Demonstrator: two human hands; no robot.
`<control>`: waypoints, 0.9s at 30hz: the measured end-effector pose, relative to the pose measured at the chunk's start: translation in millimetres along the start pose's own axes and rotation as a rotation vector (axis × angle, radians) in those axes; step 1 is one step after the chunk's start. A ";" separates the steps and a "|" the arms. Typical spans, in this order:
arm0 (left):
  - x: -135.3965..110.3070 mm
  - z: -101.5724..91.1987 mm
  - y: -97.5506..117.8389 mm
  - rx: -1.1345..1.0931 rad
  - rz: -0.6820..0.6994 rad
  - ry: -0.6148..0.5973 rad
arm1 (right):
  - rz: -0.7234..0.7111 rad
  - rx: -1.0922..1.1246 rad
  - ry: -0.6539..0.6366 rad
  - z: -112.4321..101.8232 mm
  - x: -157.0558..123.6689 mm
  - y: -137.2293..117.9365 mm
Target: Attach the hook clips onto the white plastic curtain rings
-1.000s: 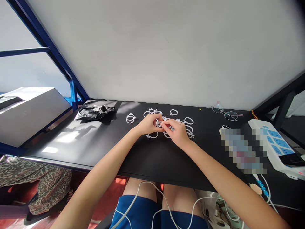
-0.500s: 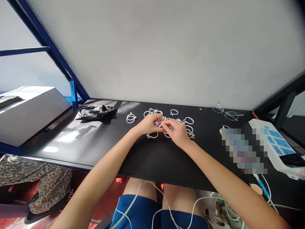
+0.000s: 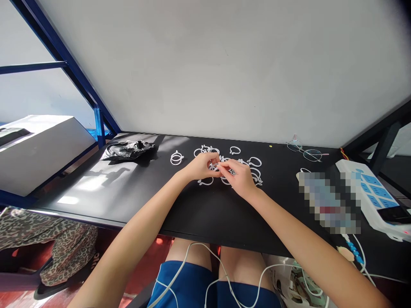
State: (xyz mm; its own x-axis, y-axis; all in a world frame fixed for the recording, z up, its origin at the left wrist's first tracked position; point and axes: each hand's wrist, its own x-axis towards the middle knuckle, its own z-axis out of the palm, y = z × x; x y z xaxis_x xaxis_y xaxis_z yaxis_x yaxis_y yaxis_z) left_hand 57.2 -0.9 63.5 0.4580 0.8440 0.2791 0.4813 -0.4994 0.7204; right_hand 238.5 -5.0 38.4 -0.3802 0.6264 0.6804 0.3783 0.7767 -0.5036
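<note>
Several white plastic rings [image 3: 255,161] with small clasps lie in a loose pile in the middle of the black tabletop [image 3: 205,214]. Over this pile, my left hand [image 3: 202,166] has its fingers curled and closed on a white ring, partly hidden by the fingers. Pinching at the same ring, my right hand [image 3: 239,174] meets the left fingertips. Left of my hands, a pair of linked white rings [image 3: 176,158] rests apart from the pile. One single ring [image 3: 235,150] sits just behind the pile.
At the back left lies a crumpled black plastic bag [image 3: 128,150]. To the right are eyeglasses [image 3: 303,149], a blurred-out phone [image 3: 327,201] and a white power strip [image 3: 372,192]. A white cable [image 3: 224,273] hangs over my lap. A person's patterned trouser leg [image 3: 69,252] shows lower left.
</note>
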 end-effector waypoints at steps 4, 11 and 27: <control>-0.3 0.1 -0.6 0.004 -0.017 -0.009 | 0.017 -0.005 -0.021 -0.7 0.2 -1.1; -0.7 -0.4 -1.1 0.011 -0.033 -0.034 | 0.026 0.014 -0.021 -0.9 0.9 -4.0; -0.5 -1.5 1.2 -0.016 -0.030 -0.017 | 0.017 0.024 -0.007 -0.8 1.3 -5.3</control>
State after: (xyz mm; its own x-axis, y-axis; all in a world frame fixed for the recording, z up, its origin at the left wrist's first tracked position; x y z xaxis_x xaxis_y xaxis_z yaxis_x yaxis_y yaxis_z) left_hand 56.5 -1.7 65.2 0.4562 0.8552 0.2461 0.4828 -0.4701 0.7388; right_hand 236.8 -8.3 42.4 -0.3801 0.6401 0.6677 0.3649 0.7671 -0.5277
